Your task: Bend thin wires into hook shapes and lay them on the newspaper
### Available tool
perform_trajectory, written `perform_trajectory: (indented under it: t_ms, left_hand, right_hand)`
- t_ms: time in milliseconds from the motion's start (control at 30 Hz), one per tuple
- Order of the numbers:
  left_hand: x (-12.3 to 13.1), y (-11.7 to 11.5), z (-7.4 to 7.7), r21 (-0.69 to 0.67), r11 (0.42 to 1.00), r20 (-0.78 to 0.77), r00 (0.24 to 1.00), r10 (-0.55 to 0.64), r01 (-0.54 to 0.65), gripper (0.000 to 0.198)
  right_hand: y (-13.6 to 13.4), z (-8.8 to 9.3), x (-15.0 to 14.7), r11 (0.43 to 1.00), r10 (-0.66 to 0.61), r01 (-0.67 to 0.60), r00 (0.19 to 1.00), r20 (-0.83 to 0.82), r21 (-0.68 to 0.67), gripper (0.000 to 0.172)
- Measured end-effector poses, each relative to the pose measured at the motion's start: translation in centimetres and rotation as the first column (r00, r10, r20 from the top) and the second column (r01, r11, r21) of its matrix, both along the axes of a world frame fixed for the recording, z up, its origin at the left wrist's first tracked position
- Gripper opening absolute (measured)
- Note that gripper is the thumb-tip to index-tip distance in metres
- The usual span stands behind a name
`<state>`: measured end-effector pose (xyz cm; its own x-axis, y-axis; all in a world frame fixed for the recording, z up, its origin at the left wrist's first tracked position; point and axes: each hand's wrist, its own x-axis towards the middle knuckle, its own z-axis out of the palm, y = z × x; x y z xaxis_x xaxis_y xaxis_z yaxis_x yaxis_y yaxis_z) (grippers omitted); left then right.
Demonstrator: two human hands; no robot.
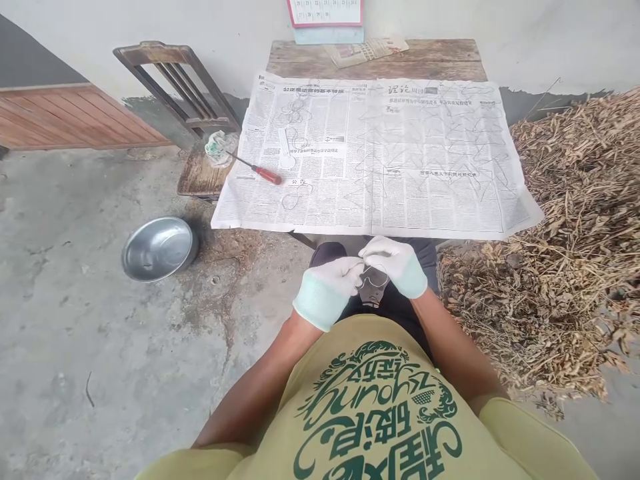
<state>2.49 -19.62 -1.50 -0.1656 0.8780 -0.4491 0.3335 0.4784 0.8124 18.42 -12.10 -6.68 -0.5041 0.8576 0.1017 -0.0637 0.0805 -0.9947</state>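
White gloves with pale green cuffs cover both my hands, close together over my lap, just below the table's front edge. My left hand [333, 283] pinches one end of a thin bent wire [387, 274] between thumb and fingers. Closed on the same wire, beside the left fingertips, is my right hand [395, 263]. The wire curves in a rounded loop below my right fingers. On the newspaper [345, 200] in front lie a thin looped wire [298, 197], a red-handled screwdriver [267, 175] and a white slim piece [286, 150]. Several thin, angular wire pieces [450, 147] spread across its right half.
The newspaper covers most of a wooden table [430, 59] against the wall. A wooden chair [193, 180] with a crumpled plastic bag [220, 148] stands left. A metal basin [160, 250] sits on the concrete floor. Dry stalks [565, 267] are heaped right.
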Motion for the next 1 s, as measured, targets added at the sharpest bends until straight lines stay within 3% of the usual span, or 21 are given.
perform_trajectory:
  t_ms: [167,400,567,867,1000]
  left_hand:
    - [-0.3,-0.4,-0.2,0.061,0.979,-0.191,0.965,-0.180,0.195,0.035]
    - [0.0,-0.6,-0.2,0.144,0.958,-0.313,0.930,-0.195,0.249,0.040]
    - [-0.1,-0.7,-0.2,0.143,0.964,-0.258,0.949,-0.180,0.222,0.036]
    - [-0.4,-1.4,-1.4,0.198,0.968,-0.259,0.960,-0.102,0.157,0.030]
    - [-0.7,-1.2,-1.1,0.096,0.995,-0.039,0.999,0.026,-0.023,0.027]
  right_hand:
    - [-0.4,0.5,-0.1,0.999,-0.005,0.003,0.999,0.040,0.038,0.012]
    - [-1.3,0.4,-0.6,0.997,-0.072,0.073,0.996,0.043,-0.033,0.020]
    - [-1.6,-0.1,-1.0,0.985,-0.150,0.146,0.988,-0.028,-0.094,0.021]
    - [-1.5,-0.1,-0.8,0.989,-0.128,0.120,0.987,-0.093,-0.083,0.021]
    - [-1.2,-0.1,-0.5,0.978,-0.186,0.177,0.980,-0.073,-0.110,0.019]
